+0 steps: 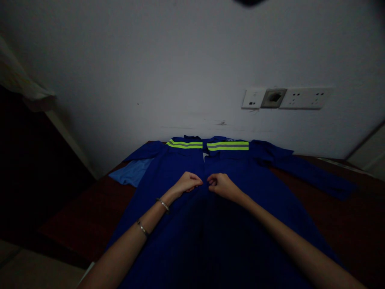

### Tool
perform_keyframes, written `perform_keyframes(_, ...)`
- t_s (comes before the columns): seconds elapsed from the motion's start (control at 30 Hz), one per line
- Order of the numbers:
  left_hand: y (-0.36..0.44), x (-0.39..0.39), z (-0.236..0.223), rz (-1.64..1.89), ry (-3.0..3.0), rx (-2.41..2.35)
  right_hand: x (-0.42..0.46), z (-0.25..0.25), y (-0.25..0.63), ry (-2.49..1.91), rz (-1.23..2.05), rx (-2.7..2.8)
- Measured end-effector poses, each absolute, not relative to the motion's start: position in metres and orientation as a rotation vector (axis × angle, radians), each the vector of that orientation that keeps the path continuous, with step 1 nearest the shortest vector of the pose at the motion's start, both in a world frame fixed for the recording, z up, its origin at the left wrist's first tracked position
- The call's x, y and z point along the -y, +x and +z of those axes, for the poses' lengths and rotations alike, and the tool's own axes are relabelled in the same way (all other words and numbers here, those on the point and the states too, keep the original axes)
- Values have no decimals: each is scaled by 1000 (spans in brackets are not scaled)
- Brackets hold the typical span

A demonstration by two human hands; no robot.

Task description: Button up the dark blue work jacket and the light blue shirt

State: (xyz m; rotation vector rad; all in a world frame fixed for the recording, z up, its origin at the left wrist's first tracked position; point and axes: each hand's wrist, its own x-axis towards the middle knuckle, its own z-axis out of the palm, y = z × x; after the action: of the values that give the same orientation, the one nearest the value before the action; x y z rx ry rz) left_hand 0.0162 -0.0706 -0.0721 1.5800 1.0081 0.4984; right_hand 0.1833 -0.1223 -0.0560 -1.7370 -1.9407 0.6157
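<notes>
A dark blue work jacket [255,180] lies spread out, front side up, with a yellow-green and grey reflective stripe across each side of its chest. Its front opening runs down the middle, and a small pale patch shows in the gap near the stripes. My left hand [189,182] is closed in a pinch at the left front edge. Across the opening, my right hand [221,185] pinches at the right front edge, a short gap from the left fingertips. The cloth between the fingers is hard to see. Deep shadow covers the jacket's lower part.
The jacket rests on a dark red-brown tabletop [90,212] against a pale wall [150,60]. A lighter blue cloth [132,171] pokes out under the left sleeve. Wall sockets [305,98] are at the right. Pale fabric [22,78] hangs at the far left.
</notes>
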Motion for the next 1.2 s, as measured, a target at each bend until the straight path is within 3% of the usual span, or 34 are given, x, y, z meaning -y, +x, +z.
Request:
perform_keyframes(0.2, 23, 72, -86, 601, 1795, -955, 116, -61, 189, -1744, 920, 1733)
perform_keyframes(0.5, 27, 78, -93, 767, 2048, -988, 115, -57, 192, -1692, 1081, 1624)
perform_keyframes(1.2, 28, 79, -92, 773, 2026, -971, 114, -58, 194, -1680, 1031, 1635)
